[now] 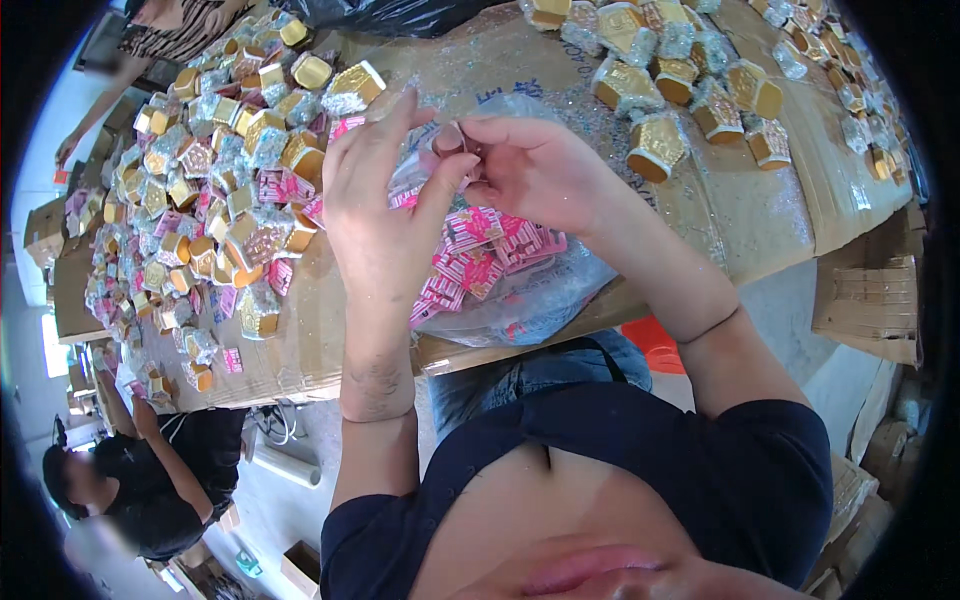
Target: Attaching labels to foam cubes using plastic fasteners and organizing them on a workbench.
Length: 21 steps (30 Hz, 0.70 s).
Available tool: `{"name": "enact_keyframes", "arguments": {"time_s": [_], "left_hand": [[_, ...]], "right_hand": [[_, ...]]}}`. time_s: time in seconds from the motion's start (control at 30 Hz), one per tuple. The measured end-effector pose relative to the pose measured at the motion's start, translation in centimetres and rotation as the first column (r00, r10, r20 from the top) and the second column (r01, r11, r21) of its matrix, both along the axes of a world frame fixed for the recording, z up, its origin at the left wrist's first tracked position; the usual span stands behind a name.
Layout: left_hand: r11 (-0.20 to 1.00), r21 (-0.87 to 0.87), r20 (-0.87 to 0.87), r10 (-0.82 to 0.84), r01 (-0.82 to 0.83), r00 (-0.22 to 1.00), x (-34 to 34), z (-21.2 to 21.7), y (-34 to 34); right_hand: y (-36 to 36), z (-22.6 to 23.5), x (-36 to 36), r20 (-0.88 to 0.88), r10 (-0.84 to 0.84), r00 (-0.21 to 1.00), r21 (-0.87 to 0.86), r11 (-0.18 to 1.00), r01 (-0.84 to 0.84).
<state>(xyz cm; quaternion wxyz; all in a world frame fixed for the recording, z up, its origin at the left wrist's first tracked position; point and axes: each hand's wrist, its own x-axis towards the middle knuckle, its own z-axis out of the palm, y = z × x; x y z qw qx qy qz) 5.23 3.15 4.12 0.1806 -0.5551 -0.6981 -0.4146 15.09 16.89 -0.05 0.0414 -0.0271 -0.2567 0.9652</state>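
My left hand (pixel 378 205) and my right hand (pixel 540 170) meet over a clear plastic bag (pixel 565 295) at the table's near edge. Between their fingertips is a small pinkish-brown piece, partly hidden by the fingers, whose kind I cannot make out. My left thumb presses in toward it while other left fingers stretch up. The right fingers curl round from the other side. Under my hands, a pile of pink-and-white printed cards or packets (pixel 480 250) lies on the bag. To the left of my left hand are many gold pieces in bubble wrap (pixel 265 235).
More bubble-wrapped gold pieces (pixel 655 145) lie at the back right. Cardboard (pixel 740 215) covers the table, with a black plastic bag (pixel 390 15) at the far edge. One co-worker (pixel 150 470) is at the lower left; another person's arm (pixel 105 105) shows at upper left. Cardboard boxes (pixel 870 300) stand right.
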Motion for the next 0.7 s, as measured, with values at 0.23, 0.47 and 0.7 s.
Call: {"name": "enact_keyframes", "arguments": {"time_s": [0.23, 0.47, 0.7], "left_hand": [[0.999, -0.004, -0.030, -0.048, 0.048, 0.998, -0.3, -1.2, 0.6], [0.997, 0.081, -0.094, -0.010, 0.018, 0.996, -0.7, -1.7, 1.0], [0.977, 0.185, -0.082, -0.093, 0.107, 0.992, -0.5, -1.3, 0.6]], "right_hand": [[-0.2, -0.2, 0.3, 0.003, -0.014, 1.000, 0.009, 1.000, 0.014], [-0.5, -0.9, -0.4, -0.021, -0.033, 0.999, 0.055, 0.998, 0.034], [-0.8, -0.6, 0.0, -0.083, -0.047, 0.995, -0.006, 0.999, 0.046]]}}
